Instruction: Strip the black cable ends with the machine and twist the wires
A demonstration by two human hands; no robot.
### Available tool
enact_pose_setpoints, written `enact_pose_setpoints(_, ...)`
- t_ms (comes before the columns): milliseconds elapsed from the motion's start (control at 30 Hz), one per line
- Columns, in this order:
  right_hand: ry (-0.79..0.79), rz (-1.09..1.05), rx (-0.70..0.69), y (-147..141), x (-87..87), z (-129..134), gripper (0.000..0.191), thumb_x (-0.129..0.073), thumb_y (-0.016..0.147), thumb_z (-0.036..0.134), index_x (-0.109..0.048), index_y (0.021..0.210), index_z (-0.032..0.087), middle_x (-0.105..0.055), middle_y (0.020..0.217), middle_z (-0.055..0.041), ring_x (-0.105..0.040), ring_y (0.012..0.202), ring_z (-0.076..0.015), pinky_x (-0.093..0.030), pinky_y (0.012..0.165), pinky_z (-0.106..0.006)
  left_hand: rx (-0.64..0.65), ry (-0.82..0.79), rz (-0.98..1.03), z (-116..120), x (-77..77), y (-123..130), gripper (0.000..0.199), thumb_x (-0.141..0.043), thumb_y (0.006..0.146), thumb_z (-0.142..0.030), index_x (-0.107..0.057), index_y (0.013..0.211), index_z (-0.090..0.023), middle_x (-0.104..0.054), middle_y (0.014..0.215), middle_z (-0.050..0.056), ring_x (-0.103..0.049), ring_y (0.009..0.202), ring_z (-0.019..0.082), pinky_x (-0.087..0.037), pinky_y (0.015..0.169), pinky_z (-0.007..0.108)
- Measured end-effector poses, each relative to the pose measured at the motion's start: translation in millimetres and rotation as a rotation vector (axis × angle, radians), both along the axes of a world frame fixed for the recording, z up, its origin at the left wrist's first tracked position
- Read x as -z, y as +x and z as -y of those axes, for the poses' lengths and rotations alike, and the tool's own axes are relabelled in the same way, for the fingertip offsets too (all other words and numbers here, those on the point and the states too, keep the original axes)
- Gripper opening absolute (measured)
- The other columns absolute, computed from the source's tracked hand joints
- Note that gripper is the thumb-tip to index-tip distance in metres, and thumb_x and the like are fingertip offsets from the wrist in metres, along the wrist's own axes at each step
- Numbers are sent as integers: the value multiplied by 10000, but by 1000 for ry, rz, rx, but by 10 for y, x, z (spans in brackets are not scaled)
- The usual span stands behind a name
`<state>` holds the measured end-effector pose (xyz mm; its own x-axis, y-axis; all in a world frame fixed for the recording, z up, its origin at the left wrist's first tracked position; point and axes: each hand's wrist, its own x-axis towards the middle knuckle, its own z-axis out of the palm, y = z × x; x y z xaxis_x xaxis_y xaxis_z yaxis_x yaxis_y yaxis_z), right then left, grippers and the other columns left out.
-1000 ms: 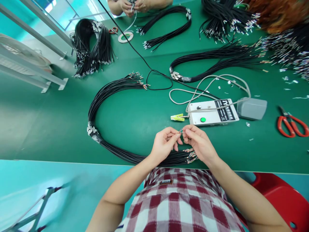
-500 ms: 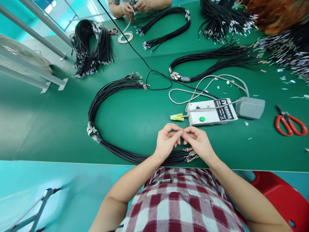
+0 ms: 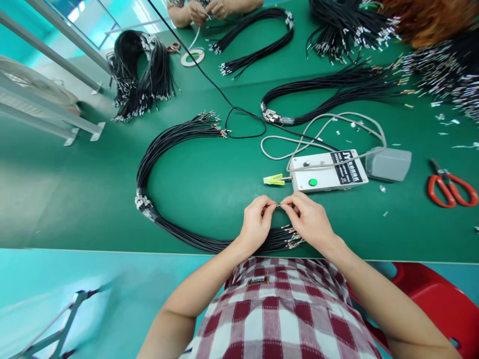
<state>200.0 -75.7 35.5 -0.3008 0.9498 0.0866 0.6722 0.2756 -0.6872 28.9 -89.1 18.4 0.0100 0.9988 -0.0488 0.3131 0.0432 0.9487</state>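
My left hand (image 3: 258, 222) is closed in a pinch, its fingertips on the thin end of a wire (image 3: 278, 205). Facing it, my right hand (image 3: 306, 219) pinches the same wire end from the other side, with a small gap between the two sets of fingertips. Below both hands lies a curved bundle of black cables (image 3: 179, 232), its stripped, coloured wire ends (image 3: 294, 238) showing under my right hand. Just beyond my fingers is a white control box (image 3: 318, 172) with a green button and a yellow-green clip (image 3: 275, 179).
Red-handled cutters (image 3: 451, 187) lie at the right, near a grey pedal (image 3: 389, 163). More black cable bundles (image 3: 140, 75) rest farther back, beside a roll of white tape (image 3: 192, 57). Across the table are a co-worker's hands (image 3: 207, 11). A red chair (image 3: 430, 309) stands at right.
My fingertips have drawn slightly apart, so the thin wire end between them now shows. The co-worker's hands have shifted a little on the white strip they hold.
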Motion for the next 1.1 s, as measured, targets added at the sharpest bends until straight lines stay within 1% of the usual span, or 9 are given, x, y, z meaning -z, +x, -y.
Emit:
enact_pose_setpoints(67, 100, 118, -11, 11, -68, 34, 210, -469, 1011, 315, -649, 1070, 223, -709, 1046, -51, -644, 758, -162, -431, 669, -310, 22, -1, -5, -25, -11, -21, 177, -541, 940, -275, -604, 803, -184, -628, 793, 31, -596, 745, 149, -481, 692, 248)
enact_pose_setpoints(133, 230, 251, -42, 0, -141, 40, 257, -496, 1007, 328, -637, 1181, 202, -708, 1137, -76, -642, 857, -196, -416, 716, -337, 41, -12, 5, -43, -34, -41, 166, -531, 946, -267, -600, 819, -185, -629, 797, 28, -593, 742, 148, -475, 688, 245)
enact_pose_setpoints(233, 370, 431, -151, -38, -205, -21, 214, -524, 996, 305, -700, 1059, 201, -734, 1057, -72, -599, 938, -235, -363, 761, -376, 90, 19, -44, -61, -81, -81, 160, -522, 951, -246, -597, 823, -187, -630, 797, 25, -581, 739, 149, -467, 700, 254)
enact_pose_setpoints(333, 424, 520, -269, -56, -223, -139, 247, -493, 1010, 266, -720, 922, 227, -742, 908, -39, -557, 871, -222, -313, 757, -392, 158, 129, -178, -96, -122, -159, 182, -506, 956, -225, -605, 807, -193, -625, 808, 34, -576, 777, 160, -463, 751, 272)
enact_pose_setpoints(433, 454, 541, -283, -67, -263, -302, 234, -493, 1012, 286, -712, 962, 222, -745, 956, -43, -533, 930, -236, -287, 753, -399, 153, 192, -243, -181, -131, -276, 188, -502, 952, -216, -609, 799, -194, -627, 819, 44, -580, 804, 169, -459, 769, 279)
enact_pose_setpoints(567, 432, 573, -246, -154, -334, -585, 192, -555, 974, 262, -684, 1086, 175, -726, 1120, -112, -499, 1070, -292, -273, 789, -422, 71, 94, -130, -365, -109, -411, 150, -537, 925, -233, -594, 796, -183, -623, 771, 22, -572, 707, 146, -437, 666, 252)
enact_pose_setpoints(700, 378, 627, -280, -245, -320, -792, 151, -551, 957, 183, -698, 989, 169, -746, 937, -118, -515, 1003, -302, -251, 785, -427, 29, 33, -30, -542, -94, -468, 139, -564, 897, -249, -575, 782, -173, -596, 723, -3, -537, 611, 114, -391, 579, 225)
enact_pose_setpoints(900, 407, 730, -306, -267, -239, -858, 168, -554, 944, 137, -675, 833, 168, -722, 860, -82, -506, 966, -265, -229, 787, -406, 21, 15, -23, -675, -45, -472, 119, -568, 877, -229, -567, 772, -173, -572, 665, -19, -504, 557, 101, -362, 553, 221)
enact_pose_setpoints(1100, 412, 676, -307, -262, -228, -903, 170, -580, 907, 110, -653, 774, 188, -698, 786, -70, -495, 923, -257, -232, 829, -412, 35, 14, -81, -733, 5, -424, 118, -548, 872, -195, -556, 756, -176, -550, 645, -28, -465, 529, 93, -329, 533, 218)
